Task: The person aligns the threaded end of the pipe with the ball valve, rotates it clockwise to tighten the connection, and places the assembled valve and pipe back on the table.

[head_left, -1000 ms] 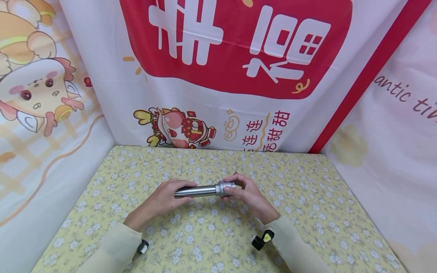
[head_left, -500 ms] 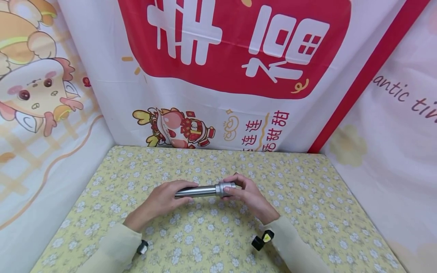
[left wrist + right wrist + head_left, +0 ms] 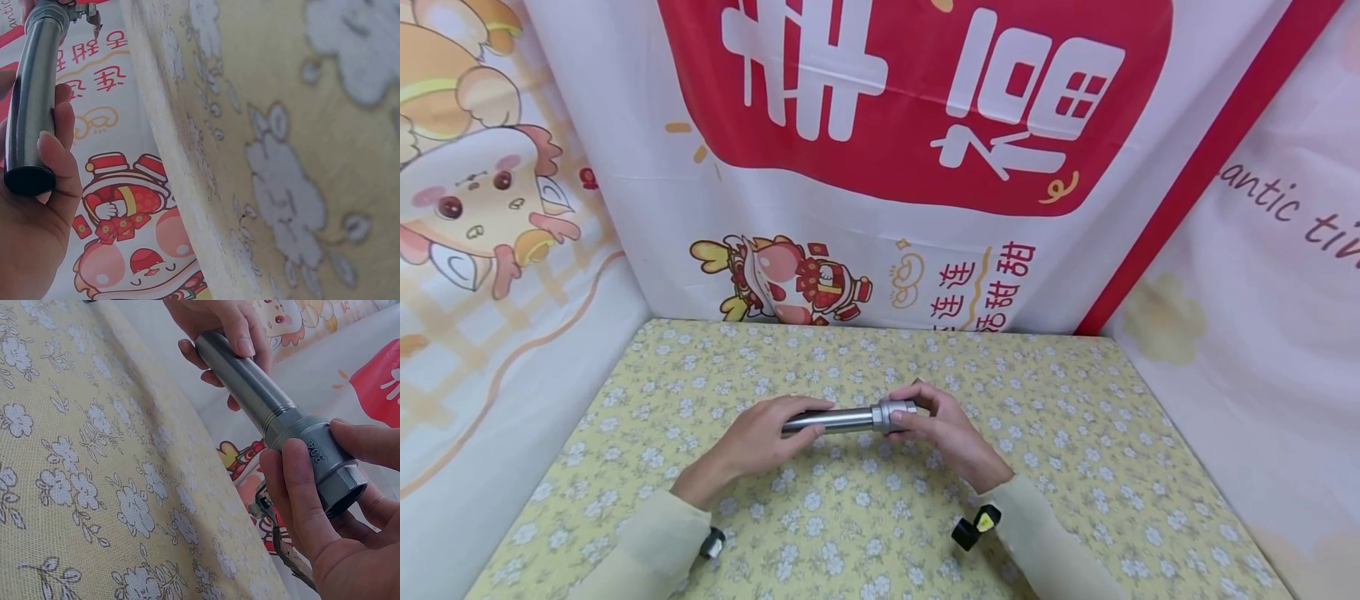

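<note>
My left hand [image 3: 763, 437] grips a smooth steel pipe [image 3: 846, 421] near its left end, thumb along the near side. A dark round end of this pipe [image 3: 37, 94] faces the left wrist camera. At the pipe's other end is a metal ball valve [image 3: 319, 447] marked 304, its hex end open toward the right. The pipe's threaded end meets the valve's collar, a few threads showing at the joint. My right hand [image 3: 943, 429] holds the valve body between thumb and fingers. A lever handle [image 3: 275, 531] hangs from the valve, partly behind the right fingers.
Pipe and valve are held over a table [image 3: 820, 517] with a yellow floral cloth. Behind it hangs a white and red printed curtain [image 3: 647, 208], with more printed fabric at both sides. Black devices are strapped at both wrists, such as the right wrist camera [image 3: 976, 527].
My left thumb has shifted up a little onto the pipe's near side. The right hand, valve and pipe stay almost where they were.
</note>
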Motion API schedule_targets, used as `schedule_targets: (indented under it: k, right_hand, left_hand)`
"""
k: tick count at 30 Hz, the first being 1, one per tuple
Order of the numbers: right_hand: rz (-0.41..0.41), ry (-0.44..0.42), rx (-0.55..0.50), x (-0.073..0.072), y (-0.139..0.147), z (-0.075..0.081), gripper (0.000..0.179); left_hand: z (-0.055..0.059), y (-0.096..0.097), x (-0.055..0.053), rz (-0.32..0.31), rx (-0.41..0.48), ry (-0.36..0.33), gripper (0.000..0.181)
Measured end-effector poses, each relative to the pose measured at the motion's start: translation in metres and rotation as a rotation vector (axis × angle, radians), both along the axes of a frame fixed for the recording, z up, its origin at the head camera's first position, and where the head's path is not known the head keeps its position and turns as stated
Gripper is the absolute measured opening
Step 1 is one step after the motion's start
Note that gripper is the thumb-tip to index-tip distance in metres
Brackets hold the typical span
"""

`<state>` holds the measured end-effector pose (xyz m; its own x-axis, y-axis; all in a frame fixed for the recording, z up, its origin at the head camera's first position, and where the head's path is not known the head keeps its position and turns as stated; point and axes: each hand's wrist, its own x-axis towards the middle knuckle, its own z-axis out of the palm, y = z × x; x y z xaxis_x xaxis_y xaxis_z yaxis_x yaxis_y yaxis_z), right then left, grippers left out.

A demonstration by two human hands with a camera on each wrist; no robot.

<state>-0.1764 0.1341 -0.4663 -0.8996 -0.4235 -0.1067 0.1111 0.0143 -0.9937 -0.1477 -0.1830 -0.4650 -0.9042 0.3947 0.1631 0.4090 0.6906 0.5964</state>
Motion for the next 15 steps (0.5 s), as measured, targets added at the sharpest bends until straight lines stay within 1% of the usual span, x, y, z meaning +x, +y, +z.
schedule_targets:
  k: [3,10,15]
  right_hand:
    - [0.001,-0.004,0.000,-0.0001,-0.0003,0.0004,0.043]
    - [-0.006,-0.006,0.007,-0.0002,-0.0006,-0.0002,0.044]
    - [-0.004,-0.003,-0.003,-0.0003,-0.0002,-0.0005,0.043]
  left_hand:
    - [0.0001,-0.0002,-0.0001,0.001,0.000,-0.007,0.039]
    - [-0.0014,-0.0024,0.0019,-0.011,-0.004,0.027,0.039]
    - [-0.0002,-0.0016,0.0025,-0.010,0.001,0.031,0.039]
